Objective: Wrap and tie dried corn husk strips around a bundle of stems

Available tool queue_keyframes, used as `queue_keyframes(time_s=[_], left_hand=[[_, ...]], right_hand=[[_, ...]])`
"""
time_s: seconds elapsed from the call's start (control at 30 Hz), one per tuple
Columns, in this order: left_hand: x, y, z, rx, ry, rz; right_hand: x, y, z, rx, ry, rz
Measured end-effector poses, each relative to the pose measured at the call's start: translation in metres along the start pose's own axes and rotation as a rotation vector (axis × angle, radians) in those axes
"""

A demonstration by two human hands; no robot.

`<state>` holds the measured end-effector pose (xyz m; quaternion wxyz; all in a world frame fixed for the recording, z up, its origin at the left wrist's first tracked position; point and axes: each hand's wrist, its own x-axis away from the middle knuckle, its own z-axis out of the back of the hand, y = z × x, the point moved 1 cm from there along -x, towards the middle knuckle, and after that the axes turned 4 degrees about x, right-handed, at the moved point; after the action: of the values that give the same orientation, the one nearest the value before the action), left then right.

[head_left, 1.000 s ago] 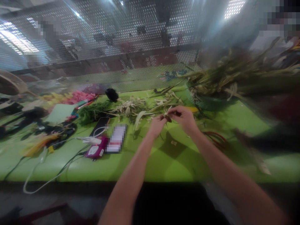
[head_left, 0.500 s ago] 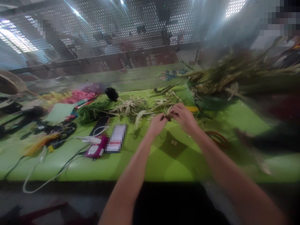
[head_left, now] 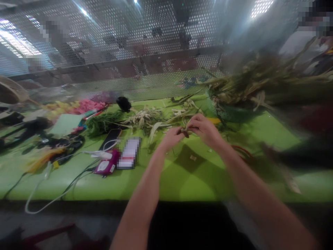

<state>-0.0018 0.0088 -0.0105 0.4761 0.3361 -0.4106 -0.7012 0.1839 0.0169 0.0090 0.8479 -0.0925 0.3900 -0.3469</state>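
Over the green table (head_left: 187, 189), my left hand (head_left: 171, 137) and my right hand (head_left: 204, 129) meet with their fingertips almost touching. Both are pinched closed on a thin dried leaf strip (head_left: 184, 121), pale tan-green and looped up between them. A small brown piece (head_left: 185, 133) shows at the left fingertips; blur hides what it is. Just beyond the hands lie pale dried leaves (head_left: 157, 129) and a heap of shredded whitish strips (head_left: 143, 117).
A green basket (head_left: 229, 114) piled with long dried leaves stands at right. On the left are a phone (head_left: 129, 152), a purple box with cables (head_left: 107, 165), green fibre (head_left: 102, 123) and pink pieces (head_left: 91, 107). A perforated metal panel (head_left: 145, 78) rises behind.
My left hand has shifted slightly left, and the leaf strip between the hands has changed shape a little. The right hand stays nearly in place, still pinching.
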Motion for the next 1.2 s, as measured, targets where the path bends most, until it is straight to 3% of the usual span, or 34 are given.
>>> queue_keyframes(time_s=[0.23,0.7,0.93,1.2], left_hand=[[0.000,-0.002,-0.002,0.024,-0.043,-0.027],[-0.001,-0.004,-0.004,0.026,-0.036,-0.005],[-0.002,-0.009,-0.005,0.116,0.005,-0.008],[-0.005,-0.022,-0.007,0.035,0.034,-0.035]], right_hand=[[0.002,-0.007,-0.001,0.126,0.004,-0.002],[0.003,-0.017,-0.006,0.164,-0.006,0.029],[0.001,-0.023,-0.003,0.046,-0.028,0.001],[0.005,-0.029,-0.007,0.288,-0.048,0.082]])
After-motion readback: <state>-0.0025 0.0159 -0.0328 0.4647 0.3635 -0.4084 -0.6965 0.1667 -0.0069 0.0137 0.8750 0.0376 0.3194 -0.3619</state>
